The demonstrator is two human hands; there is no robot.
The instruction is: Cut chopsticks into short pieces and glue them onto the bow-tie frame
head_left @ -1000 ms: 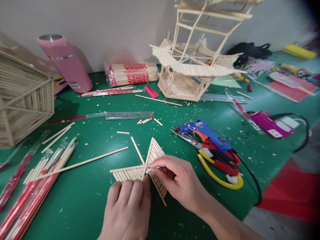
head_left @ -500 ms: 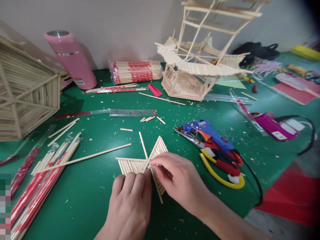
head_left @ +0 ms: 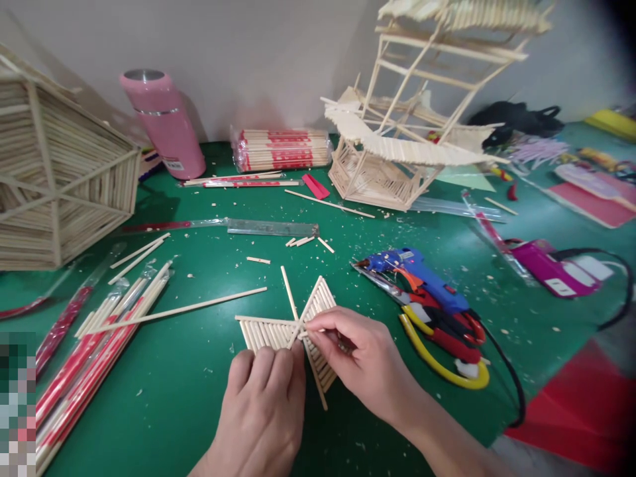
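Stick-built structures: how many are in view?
3: a panelled frame at the left edge, a tiered tower toward the back, and a star-shaped piece under the left hand and right hand. Others may be hidden.

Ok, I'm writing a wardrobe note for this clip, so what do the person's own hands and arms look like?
The bare, ungloved left hand and bare, ungloved right hand show no rings or visible markings. The slim, uncovered right forearm shows no sleeve, watch or bracelet; the left forearm is mostly out of frame.
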